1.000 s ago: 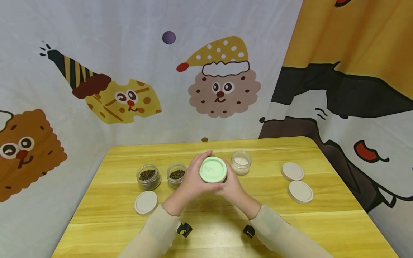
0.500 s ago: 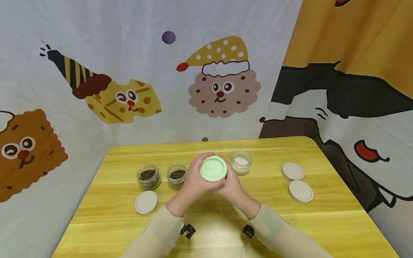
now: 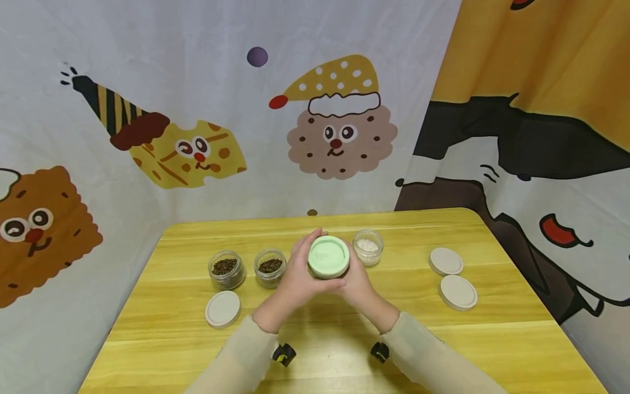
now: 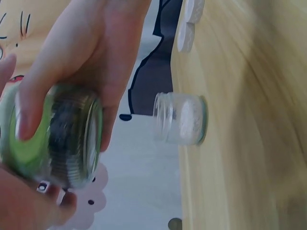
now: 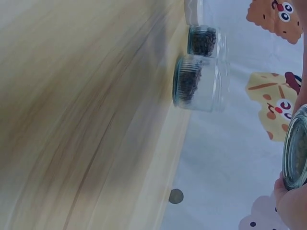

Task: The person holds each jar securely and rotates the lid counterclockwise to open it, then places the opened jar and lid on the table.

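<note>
Mid-step of lidding: glass jar (image 3: 328, 269) lifted just above the tabletop (image 3: 492, 339), left hand (image 3: 295, 279) curled round its side, right hand (image 3: 358, 282) clasping the green lid (image 3: 328, 256). Next, likely: firm twisting while steadying.

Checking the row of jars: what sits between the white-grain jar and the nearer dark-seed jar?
The green-lidded jar, gripped by both hands, in the head view.

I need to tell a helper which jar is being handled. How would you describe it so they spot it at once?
On the yellow wooden table, look at the row of small glass jars near the far edge. Both hands, the left hand and right hand, hold the green-lidded jar there. It alone has a lid on; its neighbours stand open.
</note>
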`<state>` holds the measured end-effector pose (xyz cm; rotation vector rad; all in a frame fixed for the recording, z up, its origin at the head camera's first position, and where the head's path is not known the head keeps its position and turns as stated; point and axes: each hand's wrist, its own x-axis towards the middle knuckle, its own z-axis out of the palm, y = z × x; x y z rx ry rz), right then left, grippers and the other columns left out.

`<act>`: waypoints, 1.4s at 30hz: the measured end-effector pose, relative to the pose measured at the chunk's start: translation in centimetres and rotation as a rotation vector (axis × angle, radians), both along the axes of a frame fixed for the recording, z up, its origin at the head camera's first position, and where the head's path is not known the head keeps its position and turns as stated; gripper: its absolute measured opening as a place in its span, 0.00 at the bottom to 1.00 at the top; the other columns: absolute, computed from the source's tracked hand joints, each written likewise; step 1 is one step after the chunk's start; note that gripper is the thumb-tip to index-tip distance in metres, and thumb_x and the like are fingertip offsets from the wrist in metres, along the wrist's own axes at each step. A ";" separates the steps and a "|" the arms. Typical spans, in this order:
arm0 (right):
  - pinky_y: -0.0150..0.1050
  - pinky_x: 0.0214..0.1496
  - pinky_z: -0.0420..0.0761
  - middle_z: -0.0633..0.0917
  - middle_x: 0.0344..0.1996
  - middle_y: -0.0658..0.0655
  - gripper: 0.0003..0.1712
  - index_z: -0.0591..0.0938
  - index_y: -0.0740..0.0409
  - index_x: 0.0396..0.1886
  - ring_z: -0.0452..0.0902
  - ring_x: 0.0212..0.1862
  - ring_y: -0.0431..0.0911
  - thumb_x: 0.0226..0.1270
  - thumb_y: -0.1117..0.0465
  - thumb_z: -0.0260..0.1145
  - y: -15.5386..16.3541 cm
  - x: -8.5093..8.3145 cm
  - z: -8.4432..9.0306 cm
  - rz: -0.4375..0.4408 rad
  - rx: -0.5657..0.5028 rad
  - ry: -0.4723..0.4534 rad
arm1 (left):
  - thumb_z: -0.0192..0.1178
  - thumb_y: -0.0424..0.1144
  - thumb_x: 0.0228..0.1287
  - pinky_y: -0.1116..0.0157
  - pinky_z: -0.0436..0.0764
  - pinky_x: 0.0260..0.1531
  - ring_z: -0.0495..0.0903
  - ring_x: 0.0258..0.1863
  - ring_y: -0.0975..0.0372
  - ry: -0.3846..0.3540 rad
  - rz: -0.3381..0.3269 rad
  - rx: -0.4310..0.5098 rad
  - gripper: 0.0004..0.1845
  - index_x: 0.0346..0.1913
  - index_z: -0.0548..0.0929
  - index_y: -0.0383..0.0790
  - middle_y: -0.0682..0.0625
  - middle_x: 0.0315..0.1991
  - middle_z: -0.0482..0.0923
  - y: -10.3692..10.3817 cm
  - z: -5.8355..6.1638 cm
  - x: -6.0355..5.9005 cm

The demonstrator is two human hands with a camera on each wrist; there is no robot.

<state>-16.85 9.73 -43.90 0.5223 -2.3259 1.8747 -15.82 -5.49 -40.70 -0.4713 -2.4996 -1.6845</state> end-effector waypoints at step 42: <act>0.55 0.68 0.63 0.73 0.60 0.60 0.52 0.65 0.56 0.65 0.67 0.63 0.55 0.35 0.72 0.77 0.5 -0.3 -0.3 0.037 -0.048 -0.040 | 0.75 0.44 0.46 0.44 0.57 0.67 0.59 0.70 0.57 -0.006 -0.124 0.065 0.49 0.71 0.58 0.64 0.60 0.70 0.59 -1.1 -0.2 0.0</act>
